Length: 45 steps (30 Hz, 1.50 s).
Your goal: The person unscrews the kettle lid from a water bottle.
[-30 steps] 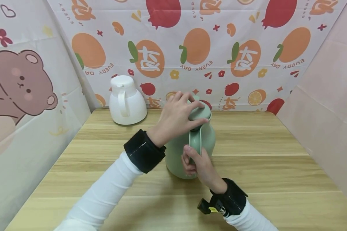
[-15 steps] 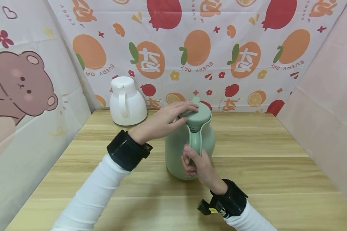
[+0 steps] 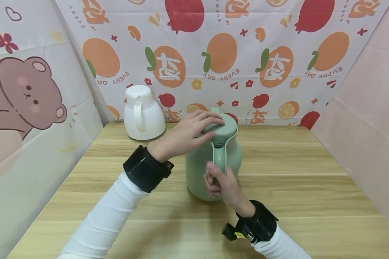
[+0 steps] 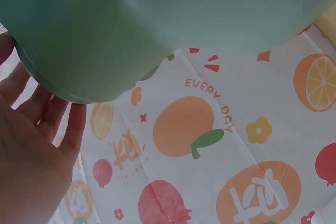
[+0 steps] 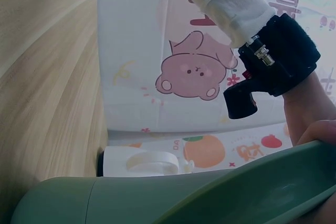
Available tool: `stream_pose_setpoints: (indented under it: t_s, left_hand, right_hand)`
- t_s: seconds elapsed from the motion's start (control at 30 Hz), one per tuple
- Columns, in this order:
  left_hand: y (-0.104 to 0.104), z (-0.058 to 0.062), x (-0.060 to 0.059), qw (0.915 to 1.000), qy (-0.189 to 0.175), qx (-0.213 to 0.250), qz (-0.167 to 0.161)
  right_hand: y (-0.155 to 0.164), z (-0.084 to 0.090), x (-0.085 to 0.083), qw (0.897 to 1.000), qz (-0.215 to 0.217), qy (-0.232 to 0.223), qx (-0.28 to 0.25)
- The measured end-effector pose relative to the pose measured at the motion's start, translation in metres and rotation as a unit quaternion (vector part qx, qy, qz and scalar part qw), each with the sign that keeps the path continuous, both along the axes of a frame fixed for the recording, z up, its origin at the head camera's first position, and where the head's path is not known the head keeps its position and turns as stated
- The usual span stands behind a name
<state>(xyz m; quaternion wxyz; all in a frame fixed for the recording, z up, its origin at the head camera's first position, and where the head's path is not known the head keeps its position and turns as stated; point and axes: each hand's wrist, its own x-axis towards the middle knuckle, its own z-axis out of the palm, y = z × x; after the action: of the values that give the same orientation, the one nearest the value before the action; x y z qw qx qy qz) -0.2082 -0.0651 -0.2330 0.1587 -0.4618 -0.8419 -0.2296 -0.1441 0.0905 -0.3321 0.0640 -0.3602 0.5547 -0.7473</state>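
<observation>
A pale green thermal jug [image 3: 197, 172] stands upright on the wooden table, its handle facing me. My right hand [image 3: 223, 185] grips the handle [image 3: 219, 158], the thumb lying along its front. From the left, my left hand [image 3: 188, 135] holds the jug's round lid [image 3: 227, 127]: the fingers reach over its top and the thumb lies at its near side. In the left wrist view the left fingers [image 4: 47, 108] pass behind a green rim, so their tips are hidden. The right wrist view shows the jug's body [image 5: 131, 198] lying across the bottom, with little of the right hand visible.
A white jug [image 3: 144, 118] with a handle stands at the table's back left corner. Printed cloth [image 3: 194, 54] hangs behind the table, with more cloth at both sides. The wooden table top [image 3: 295, 172] stretches to the right of the green jug.
The left hand has shifted left across the lid from its right part, then slightly back right. The lid's tab has turned a little left. The right hand stays on the handle.
</observation>
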Motion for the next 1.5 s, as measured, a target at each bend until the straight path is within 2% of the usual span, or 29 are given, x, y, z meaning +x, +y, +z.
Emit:
stream_pose_setpoints:
  t_s: [0.2,0.4,0.67,0.9,1.03,1.17,1.23,1.3,1.4,1.5]
  left_hand:
    - [0.006,-0.001,0.001,0.9992,0.03,-0.004,0.024]
    - [0.013,-0.002,0.001,0.9962,0.075,0.008,0.044]
    - [0.024,-0.001,0.001,0.9889,0.125,0.006,0.08]
    - [0.034,0.001,0.002,0.979,0.17,0.0,0.112]
    - [0.037,0.0,0.002,0.9764,0.18,0.006,0.12]
    - [0.038,-0.001,0.001,0.9778,0.166,0.014,0.128]
    - [0.035,-0.002,0.0,0.9802,0.152,0.025,0.124]
    - [0.03,-0.003,-0.001,0.985,0.131,0.039,0.106]
    - [0.018,-0.003,-0.004,0.993,0.089,0.058,0.052]
    - [0.005,-0.004,-0.006,0.9973,0.037,0.061,-0.019]
  right_hand:
    - [0.001,-0.001,0.0,1.0,0.003,0.002,-0.002]
    - [0.001,-0.002,0.0,1.0,0.012,0.014,-0.009]
    - [0.001,-0.003,0.0,1.0,0.014,0.018,-0.009]
    - [0.0,-0.001,0.001,1.0,0.009,0.019,-0.008]
    - [0.0,-0.001,0.001,1.0,0.002,0.012,-0.004]
    - [0.001,-0.001,0.0,1.0,-0.001,0.009,-0.001]
    - [0.001,-0.001,0.0,1.0,0.001,0.01,-0.002]
    - [0.001,-0.001,0.001,1.0,0.001,0.009,0.0]
    - [0.0,-0.001,0.001,1.0,0.003,0.007,0.001]
    - [0.001,0.0,0.001,1.0,0.002,0.004,0.002]
